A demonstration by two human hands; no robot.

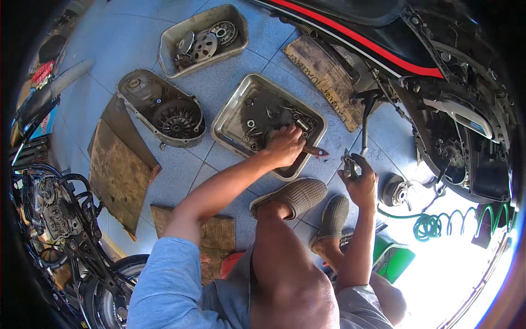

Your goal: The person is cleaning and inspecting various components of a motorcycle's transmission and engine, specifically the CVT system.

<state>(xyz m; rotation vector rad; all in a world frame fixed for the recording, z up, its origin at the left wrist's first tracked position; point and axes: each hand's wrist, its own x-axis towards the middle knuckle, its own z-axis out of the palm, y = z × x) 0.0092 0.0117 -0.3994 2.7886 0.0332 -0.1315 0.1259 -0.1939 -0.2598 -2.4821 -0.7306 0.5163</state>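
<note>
My left hand (pixel 286 147) is closed over a shallow metal tray (pixel 227 112). A reddish-brown tapered handle (pixel 316 151), like a paintbrush's, sticks out beside it over the tray's right side; its other end is hidden by the hand. Bolts, nuts and small parts (pixel 251 124) lie in the tray on a dark, wet-looking bottom. To the right, beyond the tray, my right hand (pixel 360 183) is raised with a small grey metal part (pixel 349 164) between thumb and fingers. Its exact kind is too small to make out.
A deeper pan (pixel 172 41) holds clutch parts at the back. An engine side cover (pixel 159 107) lies left of the tray. Cardboard (pixel 120 170) covers some floor tiles. Motorcycles stand at left and right. A round hub (pixel 395 190) and green coiled hose (pixel 430 226) are at right.
</note>
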